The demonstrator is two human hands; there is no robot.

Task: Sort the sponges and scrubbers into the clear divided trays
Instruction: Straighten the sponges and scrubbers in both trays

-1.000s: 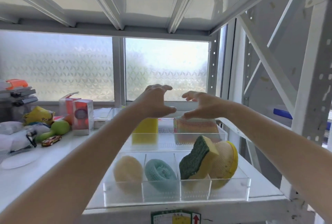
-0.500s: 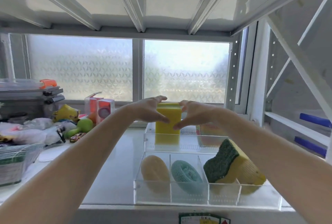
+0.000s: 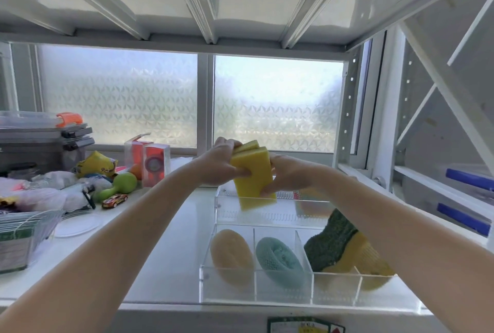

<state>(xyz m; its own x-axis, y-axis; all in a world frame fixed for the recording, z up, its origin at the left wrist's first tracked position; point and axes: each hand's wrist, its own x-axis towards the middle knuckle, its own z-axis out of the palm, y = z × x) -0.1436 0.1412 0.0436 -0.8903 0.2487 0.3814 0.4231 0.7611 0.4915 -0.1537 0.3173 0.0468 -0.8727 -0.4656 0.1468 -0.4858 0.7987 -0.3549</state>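
White glossy shelf (image 3: pixel 165 266) carries two clear rigid divided trays. Near tray (image 3: pixel 256 287): oval tan scrubber (image 3: pixel 231 254), knitted teal scrubber (image 3: pixel 279 259), coarse green-and-yellow sponge (image 3: pixel 336 247), one per compartment. Your left hand (image 3: pixel 217 165) and right hand (image 3: pixel 287 175) pinch stacked yellow foam sponges (image 3: pixel 252 175), tilted above the far tray (image 3: pixel 267 215).
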